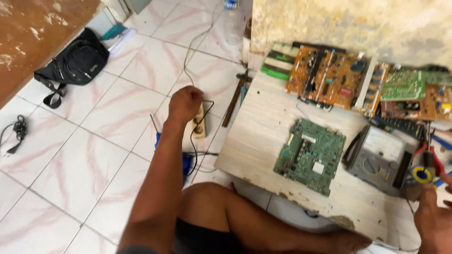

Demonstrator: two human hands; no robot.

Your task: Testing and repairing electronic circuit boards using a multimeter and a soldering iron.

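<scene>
Down on the floor tiles my left hand [185, 104] closes its fingers over the power strip [200, 123], my right hand [435, 221] rests loose by the surface [263, 127], green circuit board [310, 156] untouched.

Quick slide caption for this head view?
Left hand on floor power strip; green circuit board lies on low board table.

The person's left arm [157, 174] is bare along all of its visible length, with no sleeve, watch or band on it, and the left hand [185, 103] wears no glove or ring that can be made out. The right hand [435, 221], seen only at the picture's edge, is ungloved too. Both legs are bare from the knee down, and dark shorts [207, 240] cover the upper thighs. The bare foot [351, 242] has no shoe or sock.
</scene>
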